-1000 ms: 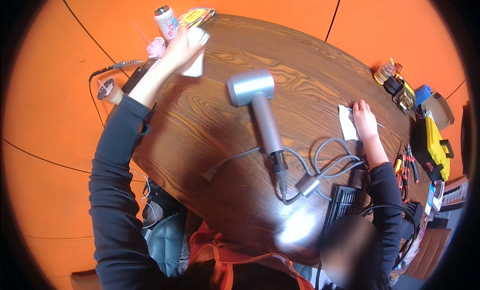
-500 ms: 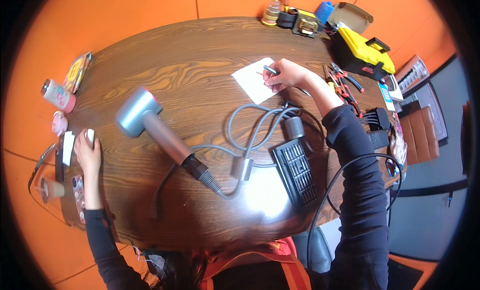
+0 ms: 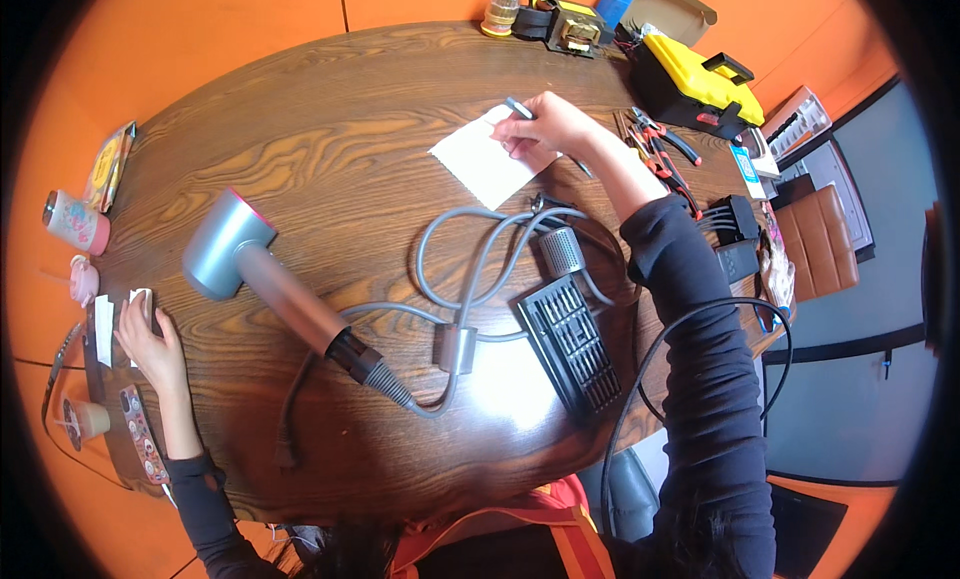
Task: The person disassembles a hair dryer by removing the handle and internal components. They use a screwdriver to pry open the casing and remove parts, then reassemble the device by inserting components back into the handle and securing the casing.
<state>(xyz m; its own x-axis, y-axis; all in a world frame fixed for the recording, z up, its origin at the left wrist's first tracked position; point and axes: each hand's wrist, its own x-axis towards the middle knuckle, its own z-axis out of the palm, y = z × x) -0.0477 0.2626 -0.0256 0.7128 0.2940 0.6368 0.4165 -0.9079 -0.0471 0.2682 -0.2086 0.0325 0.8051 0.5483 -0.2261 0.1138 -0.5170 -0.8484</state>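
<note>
My right hand (image 3: 540, 127) is closed round a slim grey-blue pen (image 3: 518, 107) over a white sheet of paper (image 3: 490, 174). The hand hides part of the pen and the sheet's far right corner. At the far left, my left hand (image 3: 152, 351) lies with its fingers stretched and apart, the fingertips on a small white paper piece (image 3: 141, 301). Beside it is a second white strip (image 3: 104, 331). Between my hands lies a silver hair dryer (image 3: 228, 247) with a copper-coloured handle, its grey cord (image 3: 425, 254) looped to the right.
A black case of screwdriver bits (image 3: 575, 344) lies beside the cord. Pliers (image 3: 668, 144) and a yellow-lidded toolbox (image 3: 700, 84) stand at the right. A phone in a patterned case (image 3: 144, 434), a cup (image 3: 88, 419) and a tumbler (image 3: 78, 222) line the left edge.
The whole view has shifted, so table things sit further left. My left hand's fingers have spread over the white piece. My right hand has turned a little, keeping the pen.
</note>
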